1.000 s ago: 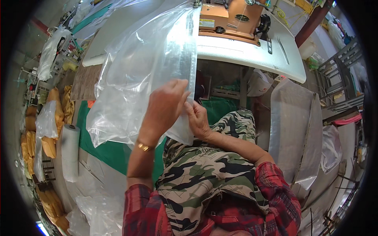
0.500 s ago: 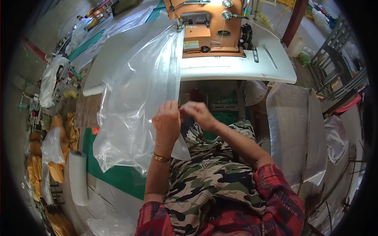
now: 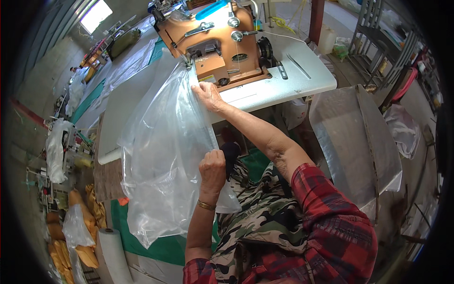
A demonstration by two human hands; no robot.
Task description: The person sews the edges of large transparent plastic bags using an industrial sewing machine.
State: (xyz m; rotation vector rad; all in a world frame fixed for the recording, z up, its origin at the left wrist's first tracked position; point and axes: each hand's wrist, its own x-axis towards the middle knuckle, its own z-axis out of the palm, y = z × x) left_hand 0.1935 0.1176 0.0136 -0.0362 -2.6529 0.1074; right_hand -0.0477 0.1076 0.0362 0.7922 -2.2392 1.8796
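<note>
One clear plastic sheet [image 3: 158, 177] is held by two bare hands. It is hung from the front of one orange sewing machine [image 3: 246, 71], its gathered upper end at the needle area, its wide lower part draped in folds below the edge of one pale tabletop [image 3: 309, 85]. The sheet's right edge is clamped in the grip of the left hand [image 3: 212, 169], curled into a fist, low down; one gold-coloured band [image 3: 206, 205] is worn on that wrist. Higher up, just beside the machine, the same edge is pinched in the grip of the right hand [image 3: 208, 96]. To the machine's right, one thin metal tool [image 3: 299, 66] is laid on the tabletop. At lower left, one whitish roll [image 3: 115, 255] is stood near one green cloth [image 3: 158, 248].
</note>
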